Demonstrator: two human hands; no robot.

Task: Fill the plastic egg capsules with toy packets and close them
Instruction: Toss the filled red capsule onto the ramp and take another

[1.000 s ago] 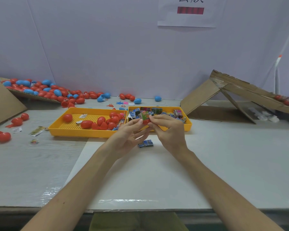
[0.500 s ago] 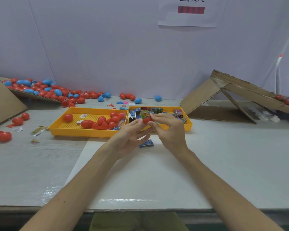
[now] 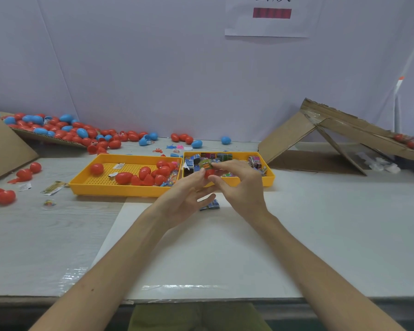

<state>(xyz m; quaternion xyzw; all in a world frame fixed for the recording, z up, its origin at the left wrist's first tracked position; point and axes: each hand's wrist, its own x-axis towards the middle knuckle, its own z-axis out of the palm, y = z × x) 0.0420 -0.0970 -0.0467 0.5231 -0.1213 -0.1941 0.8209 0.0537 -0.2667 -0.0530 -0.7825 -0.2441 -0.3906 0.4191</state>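
1. Above the desk's (image 3: 344,223) middle, just before the near wall of the right tray (image 3: 270,180), a red egg half (image 3: 209,173) is held between both hands, with a green packet (image 3: 206,164) standing out of its top.
2. The egg half is pinched from the left by the fingertips of the left hand (image 3: 189,194), palm turned up. The packet is gripped from above and from the right by the curled fingers of the right hand (image 3: 239,185).
3. The egg half's long axis appears roughly upright, open end up, so a straight downward press on the packet is judged to be needed. The right hand is the nearer one for that.
4. No second half is seen in either hand. Red eggs (image 3: 123,177) lie in the left tray (image 3: 100,187), nearer the left hand, with nothing in the way.
5. A spare packet (image 3: 210,205) lies on the desk under the hands, and more fill the right tray.
6. An egg pile (image 3: 64,130) is seen toward the far-left corner, and cardboard (image 3: 320,130) toward the far-right.
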